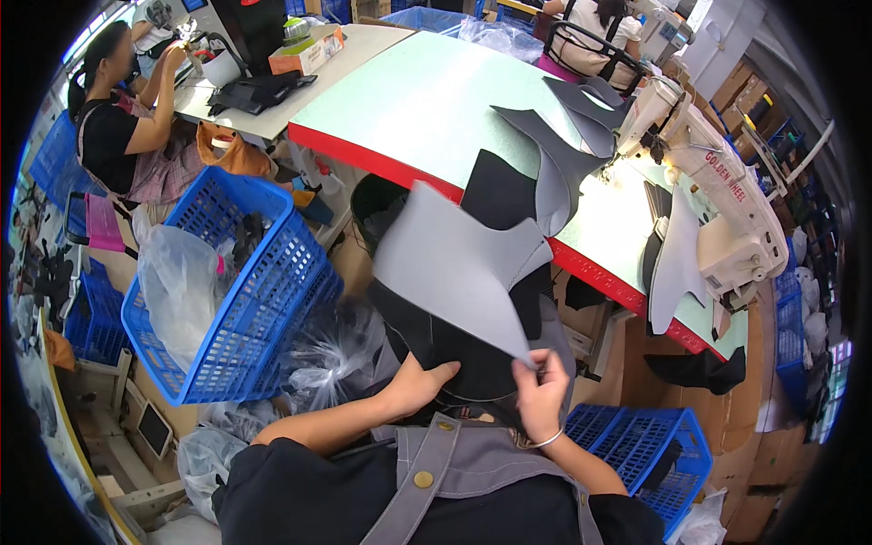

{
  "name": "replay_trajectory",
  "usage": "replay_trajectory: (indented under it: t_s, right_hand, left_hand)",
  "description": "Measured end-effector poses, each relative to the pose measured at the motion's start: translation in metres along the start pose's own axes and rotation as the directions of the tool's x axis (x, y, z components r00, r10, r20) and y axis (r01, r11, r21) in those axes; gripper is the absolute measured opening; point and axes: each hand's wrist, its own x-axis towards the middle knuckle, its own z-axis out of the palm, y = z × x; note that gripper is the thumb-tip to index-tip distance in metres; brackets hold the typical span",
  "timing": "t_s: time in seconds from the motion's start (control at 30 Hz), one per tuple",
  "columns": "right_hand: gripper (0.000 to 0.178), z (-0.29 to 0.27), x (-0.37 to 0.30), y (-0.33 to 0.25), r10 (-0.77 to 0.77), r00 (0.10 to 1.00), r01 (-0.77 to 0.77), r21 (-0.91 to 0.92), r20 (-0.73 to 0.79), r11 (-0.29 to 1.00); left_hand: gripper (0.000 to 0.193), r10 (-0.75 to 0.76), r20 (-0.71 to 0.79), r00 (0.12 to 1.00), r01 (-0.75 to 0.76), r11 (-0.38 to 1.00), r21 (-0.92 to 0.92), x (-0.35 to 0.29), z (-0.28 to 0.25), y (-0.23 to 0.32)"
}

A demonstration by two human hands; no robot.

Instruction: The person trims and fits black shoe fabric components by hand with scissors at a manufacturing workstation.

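Observation:
A large curved panel (pixel 445 250), grey on its upper face, lies across my lap and reaches up to the table edge. Its pointed lower corner is pinched between the thumb and fingers of my right hand (pixel 542 391). Below it spreads a black fabric piece (pixel 409 327). My left hand (pixel 420 386) grips the near edge of that piece, thumb on top and the other fingers mostly hidden. More cut panels, a black one (pixel 498 186) and a grey one (pixel 556 177), overlap on the pale green table (pixel 400 100) toward the sewing machine (pixel 718 173).
At my left stands a blue plastic basket (pixel 245 309) holding clear bags. Another blue basket (pixel 636 454) sits low at right. Grey and black pieces (pixel 672 263) hang over the red table edge (pixel 363 159). A co-worker (pixel 136 136) sits at a machine, far left.

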Motion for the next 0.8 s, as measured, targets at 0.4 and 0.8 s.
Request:
replay_trajectory:
  t_s: [0.4, 0.8]
  right_hand:
    - [0.012, -0.103, 0.025, -0.023, -0.451, 0.530, 0.620, -0.034, -0.719, 0.784]
    - [0.073, 0.103, 0.085, -0.059, -0.242, 0.810, 0.579, -0.793, 0.534, 0.191]
  left_hand:
    - [0.046, -0.112, 0.026, 0.993, 0.095, 0.931, 0.353, -0.006, -0.006, 0.013]
    - [0.058, -0.039, 0.289, 0.957, -0.137, 0.814, 0.565, 0.008, -0.022, 0.006]
